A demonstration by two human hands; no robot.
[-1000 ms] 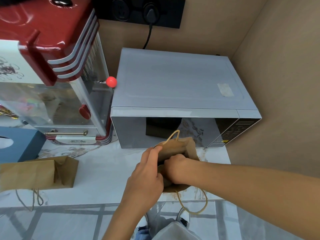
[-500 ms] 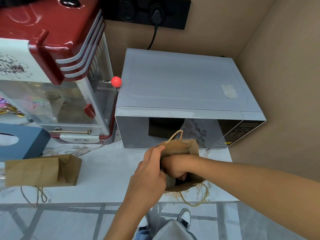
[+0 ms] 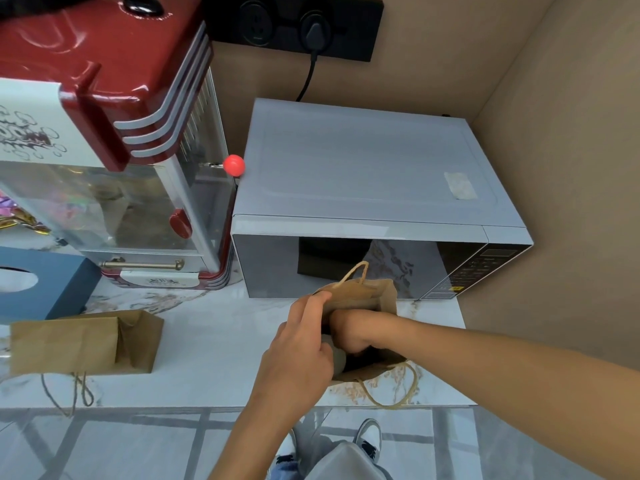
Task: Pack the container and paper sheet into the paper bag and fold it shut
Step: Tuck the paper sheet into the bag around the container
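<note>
A brown paper bag (image 3: 363,292) stands upright and open on the marble counter, just in front of the microwave. My left hand (image 3: 301,341) pinches the bag's left rim and holds the mouth apart. My right hand (image 3: 353,332) reaches down into the bag, fingers hidden inside. A pale rounded object (image 3: 338,358), possibly the container, shows at the bag's mouth between my hands. I cannot see the paper sheet. The bag's twine handles stick up at the back and hang over the front.
A silver microwave (image 3: 367,168) sits behind the bag. A red popcorn machine (image 3: 114,133) stands at the left, with a blue tissue box (image 3: 45,282) beside it. A second brown paper bag (image 3: 83,341) lies flat on the counter's left. The counter edge (image 3: 207,407) is close to me.
My right hand has gone deeper into the bag and the mouth has opened wider. My left hand keeps its hold on the rim. The view has shifted slightly.
</note>
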